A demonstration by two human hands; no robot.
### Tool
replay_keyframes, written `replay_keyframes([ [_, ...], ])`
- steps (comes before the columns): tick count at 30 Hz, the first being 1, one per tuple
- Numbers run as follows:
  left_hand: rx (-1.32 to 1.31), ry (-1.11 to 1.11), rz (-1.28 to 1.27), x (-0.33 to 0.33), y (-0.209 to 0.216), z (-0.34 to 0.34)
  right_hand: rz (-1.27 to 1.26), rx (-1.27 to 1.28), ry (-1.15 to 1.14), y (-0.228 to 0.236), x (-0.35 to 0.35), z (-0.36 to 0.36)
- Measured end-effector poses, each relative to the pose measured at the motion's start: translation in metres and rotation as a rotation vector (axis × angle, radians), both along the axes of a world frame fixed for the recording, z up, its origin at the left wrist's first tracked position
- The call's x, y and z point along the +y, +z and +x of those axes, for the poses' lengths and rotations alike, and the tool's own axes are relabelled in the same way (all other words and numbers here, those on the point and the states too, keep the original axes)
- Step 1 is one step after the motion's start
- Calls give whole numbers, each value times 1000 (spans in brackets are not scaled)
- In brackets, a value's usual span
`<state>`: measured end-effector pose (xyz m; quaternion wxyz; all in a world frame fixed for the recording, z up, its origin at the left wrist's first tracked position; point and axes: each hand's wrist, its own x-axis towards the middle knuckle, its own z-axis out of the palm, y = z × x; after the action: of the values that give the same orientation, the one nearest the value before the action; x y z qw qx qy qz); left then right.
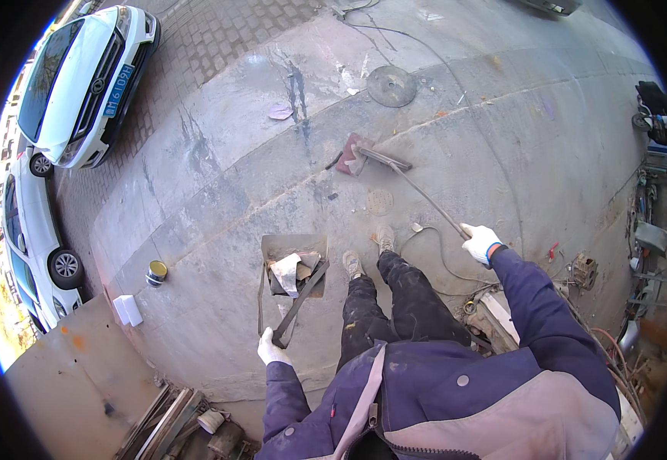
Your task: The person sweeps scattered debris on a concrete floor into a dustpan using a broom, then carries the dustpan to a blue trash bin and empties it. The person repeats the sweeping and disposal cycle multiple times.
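Note:
White work gloves cover both my hands. My left hand (272, 349) is closed on the end of a dark strap-like handle (299, 307). That handle runs to a boxy grey dustpan (272, 244) with whitish scraps (287, 272) and dark debris in it. My right hand (480, 243) is wrapped round the upper end of a long thin broom stick (433, 201). The stick slants away to a narrow broom head (385, 158) on the concrete. A flat reddish square piece (350, 156) lies against the head's left side, partly covered by something pale.
Two white cars (88, 84) stand at the left. A paint can (156, 272) and white blocks (127, 310) sit on the ground. A round metal cover (391, 86) lies ahead, with a cable (494, 153) crossing the concrete. Scrap wood (168, 425) and clutter (651, 238) line the lower left and right.

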<state>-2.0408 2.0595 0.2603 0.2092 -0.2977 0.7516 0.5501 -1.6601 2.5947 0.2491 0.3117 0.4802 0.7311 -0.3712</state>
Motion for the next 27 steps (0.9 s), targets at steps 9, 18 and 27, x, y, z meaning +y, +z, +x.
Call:
replay_keyframes([
  [9,-140,227,54,-75,-69,-142,274,-14,106,-70,52,-296],
  [18,-57,55,-3,-102,-58,-97,45,-91,548,-47,-66,-236],
  [27,-119,-46,10,-110,-79,-113,203,-47,538,-9,-78,-272],
])
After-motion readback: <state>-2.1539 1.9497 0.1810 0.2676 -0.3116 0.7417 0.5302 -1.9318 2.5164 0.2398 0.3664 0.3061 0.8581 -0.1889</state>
